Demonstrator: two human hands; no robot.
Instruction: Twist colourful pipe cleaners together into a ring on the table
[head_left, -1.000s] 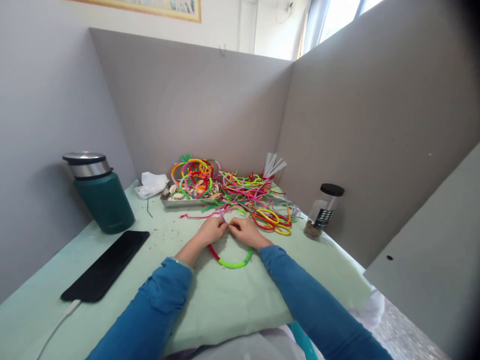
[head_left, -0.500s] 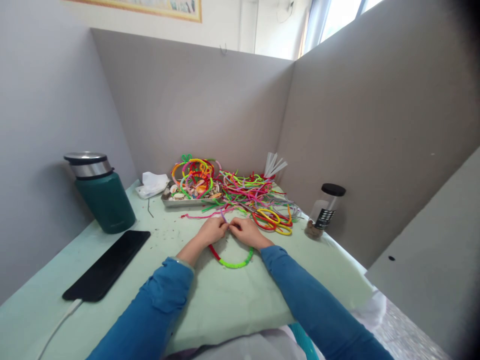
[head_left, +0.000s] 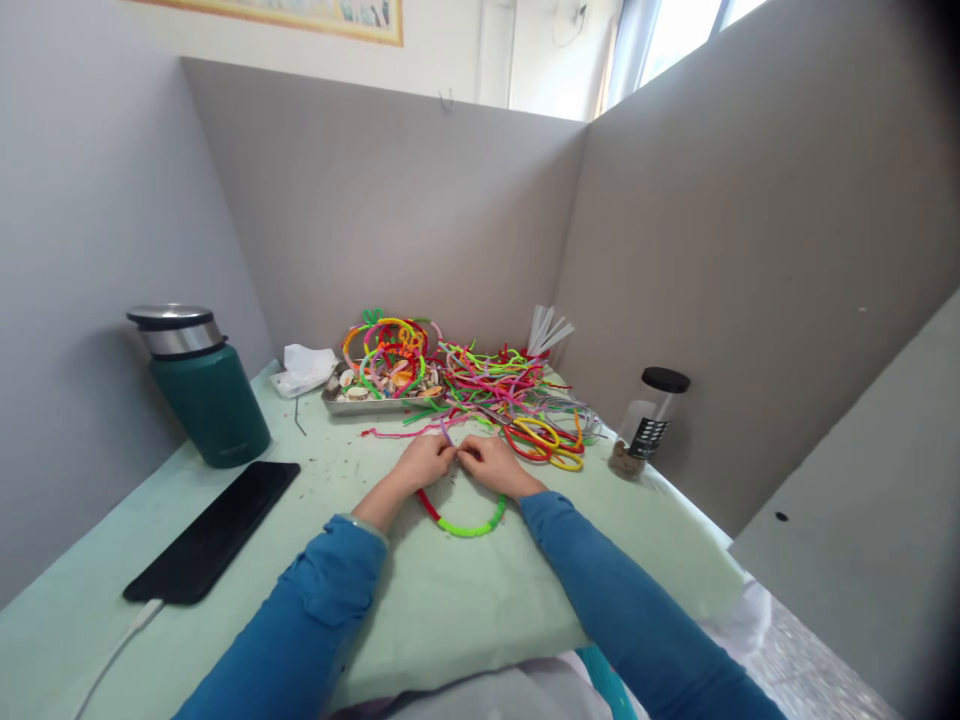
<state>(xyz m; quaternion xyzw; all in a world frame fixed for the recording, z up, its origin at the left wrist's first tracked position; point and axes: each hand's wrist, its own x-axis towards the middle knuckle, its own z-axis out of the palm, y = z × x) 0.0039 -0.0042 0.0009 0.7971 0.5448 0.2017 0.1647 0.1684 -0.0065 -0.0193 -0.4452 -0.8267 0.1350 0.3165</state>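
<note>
Now, left hand (head_left: 424, 462): near frame centre, pinching the purple chenille stem (head_left: 445, 432).
Right hand (head_left: 495, 463): fingers curled in beside the left's tips; from my feed I cannot tell what they grip.
Wrapped ring (head_left: 469, 533): just below centre, its red-and-green arc showing, its top hidden from me; a slack pinch could, I judge, let the wrap loosen or the ring twist.
Stem pile (head_left: 499, 375): upper centre-right, beside the metal tray (head_left: 375, 406); loose ends might snag a reaching finger.
</note>
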